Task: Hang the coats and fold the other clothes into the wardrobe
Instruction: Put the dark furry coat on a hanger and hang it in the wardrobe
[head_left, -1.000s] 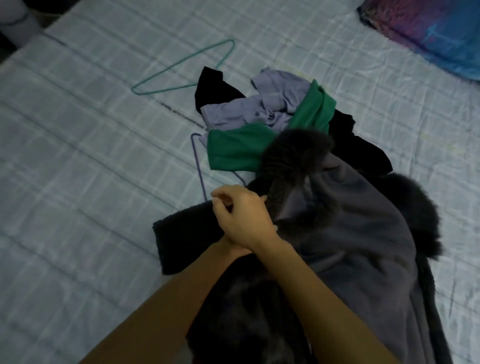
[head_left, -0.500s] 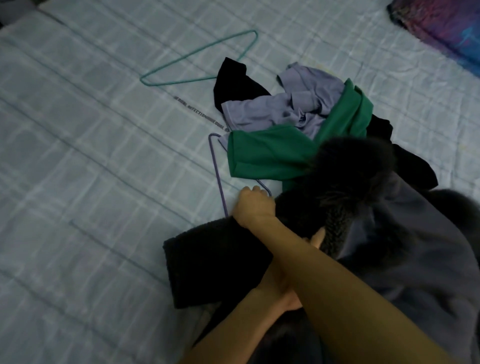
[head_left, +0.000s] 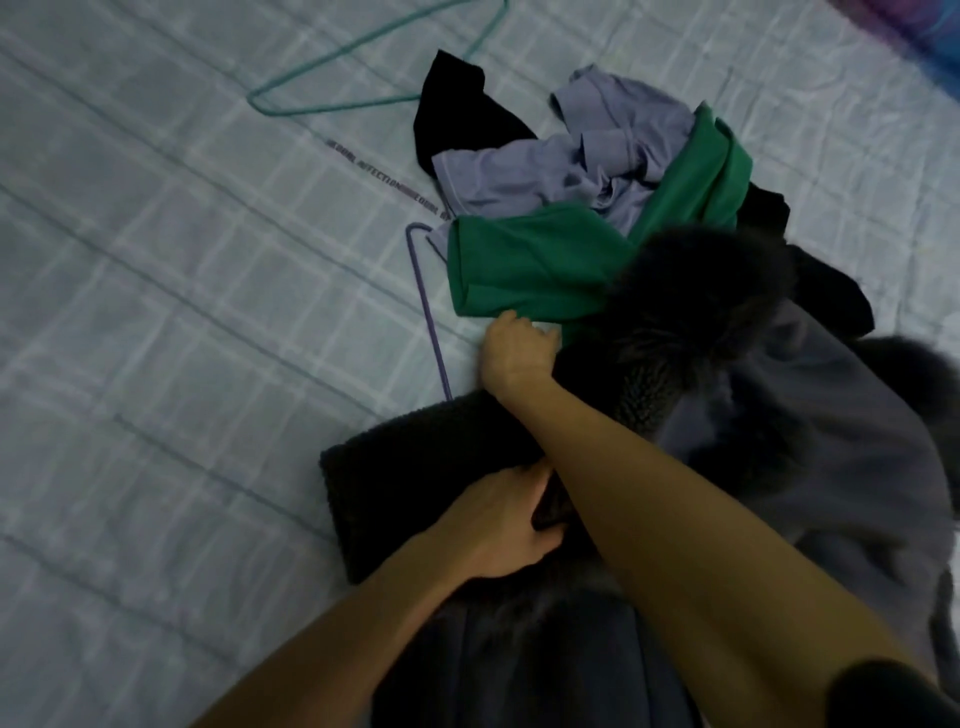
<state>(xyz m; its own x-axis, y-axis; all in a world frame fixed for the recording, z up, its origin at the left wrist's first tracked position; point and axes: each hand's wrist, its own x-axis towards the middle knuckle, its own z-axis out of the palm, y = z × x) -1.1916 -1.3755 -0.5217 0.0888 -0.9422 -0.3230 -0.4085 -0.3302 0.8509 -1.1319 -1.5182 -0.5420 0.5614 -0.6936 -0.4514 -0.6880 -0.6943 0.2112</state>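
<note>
A dark grey coat (head_left: 831, 467) with black fur trim and fleece lining lies on the bed in front of me. My left hand (head_left: 498, 525) grips a fold of its black fleece (head_left: 405, 478). My right hand (head_left: 514, 353) reaches across it, fingers curled down where the purple wire hanger (head_left: 428, 312) runs under a green garment (head_left: 530, 265). A lilac garment (head_left: 582, 161) and a black garment (head_left: 457, 109) are heaped behind. A teal wire hanger (head_left: 332, 67) lies apart at the back.
The bed sheet (head_left: 182, 312) is pale with a check pattern and spreads wide to the left of the heap. A bright blue and purple cloth (head_left: 930, 26) shows at the top right corner.
My right hand left the coat's collar and moved forward to the purple hanger by the green garment. My left hand stayed low on the black fleece. The view moved closer.
</note>
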